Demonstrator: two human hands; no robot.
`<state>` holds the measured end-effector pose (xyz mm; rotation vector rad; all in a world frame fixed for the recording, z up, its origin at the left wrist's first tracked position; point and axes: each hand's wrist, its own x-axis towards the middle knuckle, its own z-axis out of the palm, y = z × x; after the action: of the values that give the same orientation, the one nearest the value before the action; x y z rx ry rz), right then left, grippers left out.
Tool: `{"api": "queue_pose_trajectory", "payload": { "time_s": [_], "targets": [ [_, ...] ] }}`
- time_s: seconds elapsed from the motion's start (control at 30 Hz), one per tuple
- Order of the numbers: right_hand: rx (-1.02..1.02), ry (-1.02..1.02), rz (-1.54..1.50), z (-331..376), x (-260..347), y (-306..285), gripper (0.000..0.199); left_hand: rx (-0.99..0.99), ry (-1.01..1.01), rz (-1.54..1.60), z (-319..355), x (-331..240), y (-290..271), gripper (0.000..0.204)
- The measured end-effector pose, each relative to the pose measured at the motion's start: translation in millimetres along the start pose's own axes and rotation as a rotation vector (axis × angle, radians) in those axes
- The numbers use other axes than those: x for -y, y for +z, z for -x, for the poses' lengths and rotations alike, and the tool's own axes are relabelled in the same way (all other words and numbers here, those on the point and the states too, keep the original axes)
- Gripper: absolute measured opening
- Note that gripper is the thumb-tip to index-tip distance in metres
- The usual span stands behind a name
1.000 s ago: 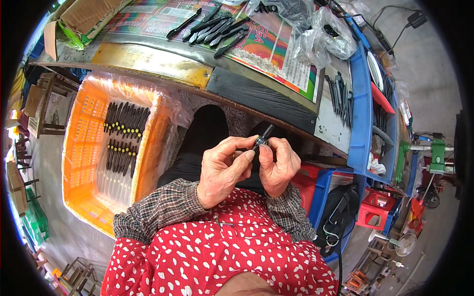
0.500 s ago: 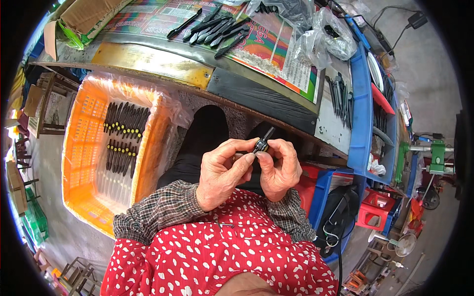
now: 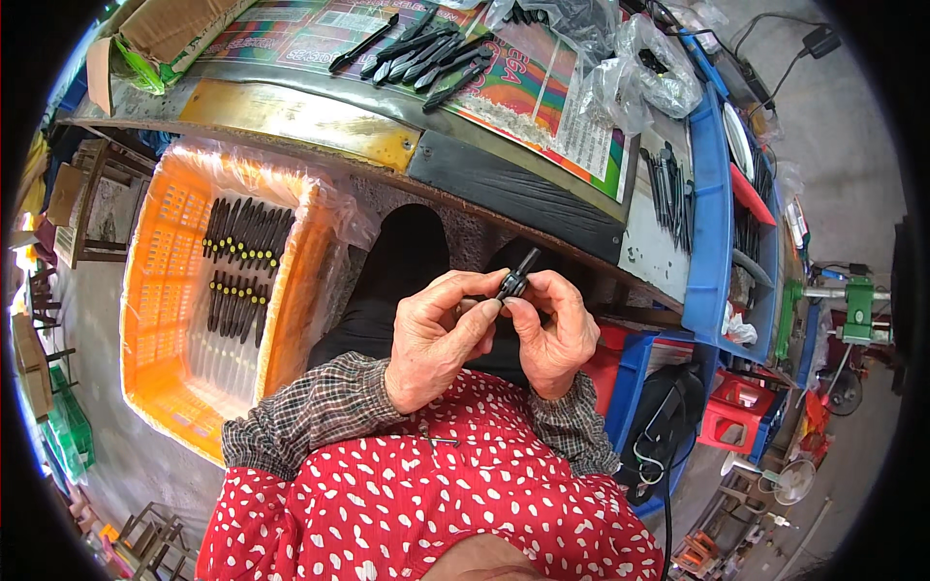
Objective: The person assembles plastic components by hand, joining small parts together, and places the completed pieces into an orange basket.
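Above my lap, between the table and my body, both hands work at a small black piece [image 3: 514, 284] with a thin dark rod standing out at its far end. My left hand [image 3: 444, 334] is closed, its thumb and forefinger pinching the piece from the left. From the right, my right hand [image 3: 554, 334] pinches it too, thumb and forefinger bent. The fingertips hide much of the piece, so its exact kind cannot be made out. On the table beyond lies a loose pile of long black pieces [image 3: 426, 56].
An orange crate [image 3: 160, 310] lined with clear plastic stands at left, holding rows of slim black pieces [image 3: 247, 235] with yellow dots. A blue tray [image 3: 705, 223] with black strips sits at the table's right end. Clear bags [image 3: 635, 87] lie far right, a red stool [image 3: 733, 416] lower right.
My right hand has shifted very slightly right, and the black piece has turned a little between the fingers. My left hand stays nearly where it was.
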<state>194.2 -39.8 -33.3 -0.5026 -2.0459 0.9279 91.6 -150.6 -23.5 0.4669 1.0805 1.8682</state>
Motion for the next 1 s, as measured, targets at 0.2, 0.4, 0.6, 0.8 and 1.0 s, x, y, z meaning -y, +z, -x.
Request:
{"api": "queue_pose_trajectory", "payload": {
  "time_s": [0.2, 0.4, 0.6, 0.8, 1.0],
  "targets": [
    [-0.013, -0.114, 0.132, -9, 2, 1, 0.029, 0.027, 0.026, -0.040, 0, 3, -2, 0.027],
    [0.003, -0.168, 0.196, -12, -4, 1, 0.022, 0.001, -0.027, -0.003, 0, 1, 0, 0.025],
    [-0.005, -0.200, 0.251, -9, -4, 6, 0.022, 0.016, 0.005, -0.039, 0, 6, -2, 0.027],
    [-0.196, -0.035, -0.083, 0, -6, 16, 0.030, 0.011, 0.021, -0.027, 0, 5, 1, 0.027],
    [-0.152, -0.173, 0.057, -3, -7, 14, 0.033, 0.024, -0.003, -0.006, 1, 7, -2, 0.027]
  ]
}}
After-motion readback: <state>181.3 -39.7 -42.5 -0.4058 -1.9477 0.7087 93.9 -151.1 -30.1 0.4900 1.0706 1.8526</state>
